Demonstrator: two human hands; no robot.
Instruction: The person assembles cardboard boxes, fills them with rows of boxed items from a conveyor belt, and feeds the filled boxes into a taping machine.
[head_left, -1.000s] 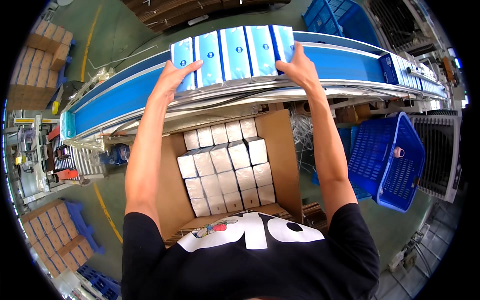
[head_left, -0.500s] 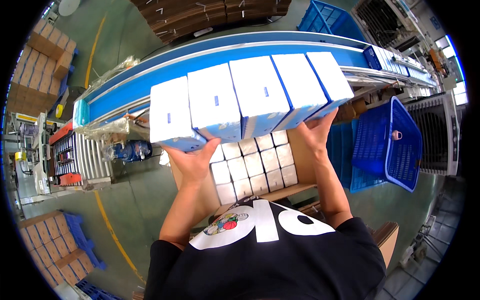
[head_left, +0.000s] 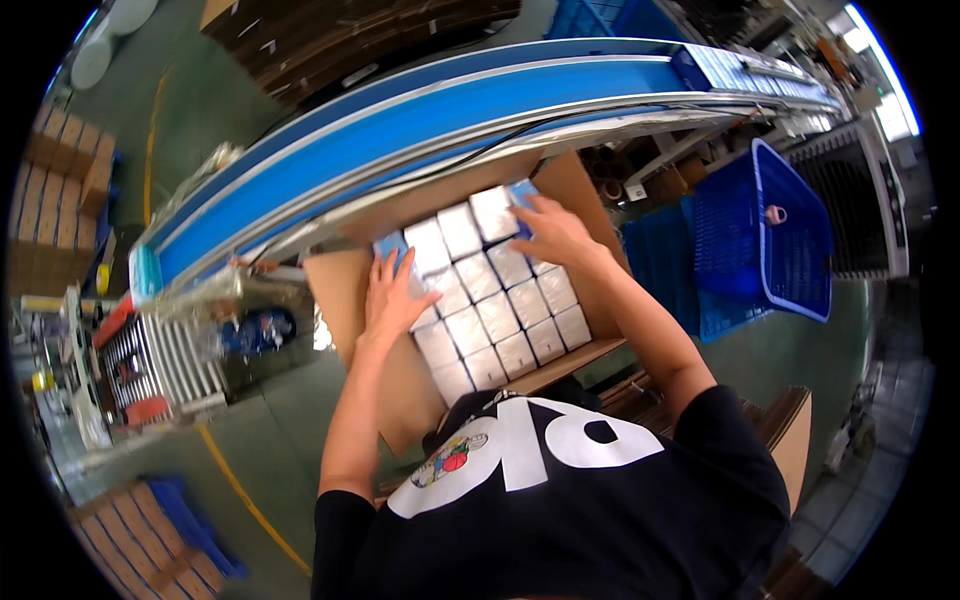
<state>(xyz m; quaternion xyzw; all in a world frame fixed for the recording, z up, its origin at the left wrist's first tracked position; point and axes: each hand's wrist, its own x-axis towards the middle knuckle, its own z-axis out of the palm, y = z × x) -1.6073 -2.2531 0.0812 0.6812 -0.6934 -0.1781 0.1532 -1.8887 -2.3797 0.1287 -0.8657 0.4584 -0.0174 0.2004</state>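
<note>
An open cardboard box (head_left: 590, 205) stands in front of me, filled with rows of white and blue tissue packs (head_left: 483, 283). The far row of packs (head_left: 460, 232) sits inside the box along its far wall. My left hand (head_left: 392, 308) lies on the left end of that row, its fingers spread. At the row's right end, my right hand (head_left: 558, 238) rests with fingers stretched over the packs. Both hands touch the packs without being wrapped round one. Parts of the packs at either end are hidden under my fingers.
Just beyond the box runs a blue conveyor belt (head_left: 400, 125), with packs at its far right end. Blue plastic crates (head_left: 765, 240) stand on the right. A roller conveyor (head_left: 170, 365) is on the left, and stacked cartons (head_left: 150, 535) stand on pallets.
The row of packs that I held above the box between both hands is now down inside it at the far side. My fingers have spread out over its ends. My view has tilted.
</note>
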